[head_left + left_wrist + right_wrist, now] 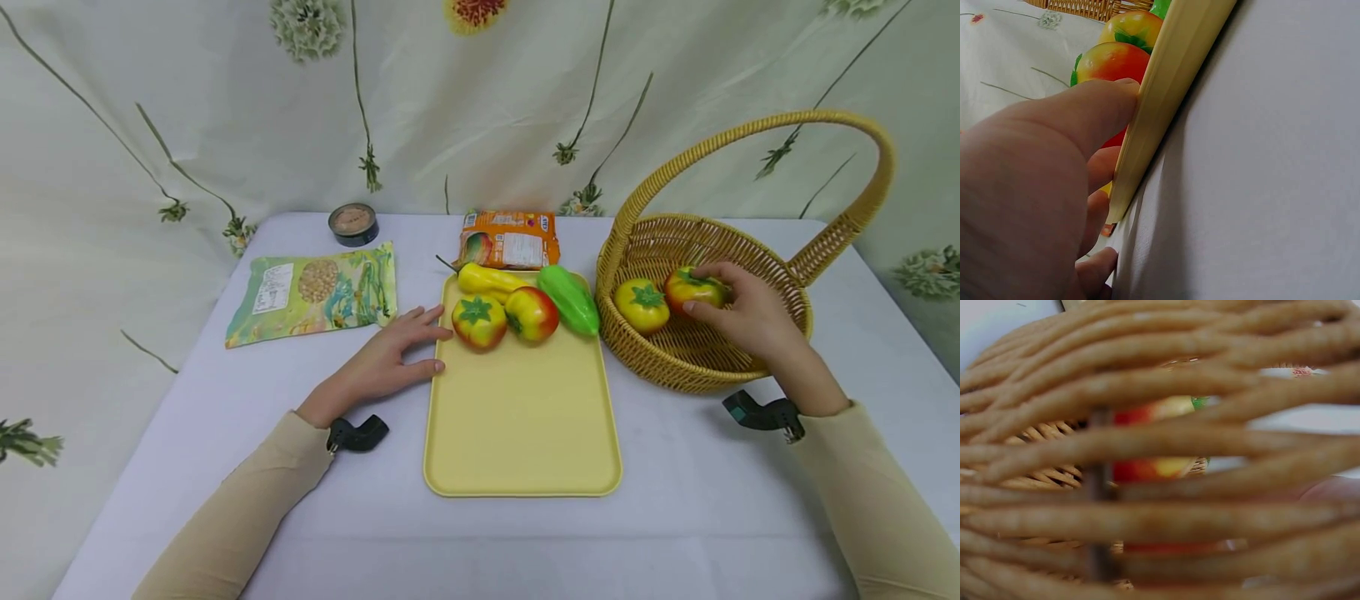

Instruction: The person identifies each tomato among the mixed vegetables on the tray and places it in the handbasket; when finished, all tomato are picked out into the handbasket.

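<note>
My left hand (386, 354) lies at the left edge of a yellow tray (525, 417), fingers loosely extended, the thumb against the rim in the left wrist view. At the tray's far end are two red-and-yellow toy persimmons (480, 323), a yellow pepper (491, 281) and a green pepper (570, 302). Inside the wicker basket (675, 375), my right hand (750, 317) grips a red-and-yellow persimmon (686, 292) between thumb and fingers. A yellower persimmon (642, 306) sits beside it. Blurred wicker strands (1166, 444) mostly hide the held fruit in the right wrist view.
Behind the tray lies an orange snack packet (510, 240). A green-and-yellow bag (315, 292) and a small round tin (353, 223) are at the back left. The basket's tall handle (757, 125) arches above its bowl. A floral cloth (480, 108) hangs behind the table.
</note>
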`<state>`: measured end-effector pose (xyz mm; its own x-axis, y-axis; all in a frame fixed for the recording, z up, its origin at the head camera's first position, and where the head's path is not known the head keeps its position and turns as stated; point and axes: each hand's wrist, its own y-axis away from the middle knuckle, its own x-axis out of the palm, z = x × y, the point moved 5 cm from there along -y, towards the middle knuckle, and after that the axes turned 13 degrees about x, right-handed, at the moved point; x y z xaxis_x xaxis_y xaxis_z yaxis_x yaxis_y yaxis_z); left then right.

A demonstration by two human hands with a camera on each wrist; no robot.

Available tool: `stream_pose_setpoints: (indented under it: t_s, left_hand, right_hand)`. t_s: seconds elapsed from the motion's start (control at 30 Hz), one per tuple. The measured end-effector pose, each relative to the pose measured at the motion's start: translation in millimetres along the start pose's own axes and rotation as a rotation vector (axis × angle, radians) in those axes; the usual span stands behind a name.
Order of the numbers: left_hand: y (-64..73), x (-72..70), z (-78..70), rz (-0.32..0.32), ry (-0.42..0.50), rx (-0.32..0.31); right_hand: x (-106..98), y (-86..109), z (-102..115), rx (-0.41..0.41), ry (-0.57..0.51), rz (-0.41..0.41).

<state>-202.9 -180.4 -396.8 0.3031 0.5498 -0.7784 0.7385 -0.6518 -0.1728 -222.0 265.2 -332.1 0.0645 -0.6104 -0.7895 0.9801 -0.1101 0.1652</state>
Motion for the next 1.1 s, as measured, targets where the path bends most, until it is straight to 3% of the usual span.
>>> stream_pose_setpoints:
  t_s: [0.47,1.1]
  left_hand:
    - [-1.0,-0.5,-1.2,0.015,-0.003,-0.014]
    - [-0.7,-0.4,-0.1,0.011,0.0,-0.013]
  right_hand:
    - [5.3,-4.1,-2.5,0.027,0.073,0.065]
    - [4.3,-7.5,-5.4,0.057,0.079,0.066]
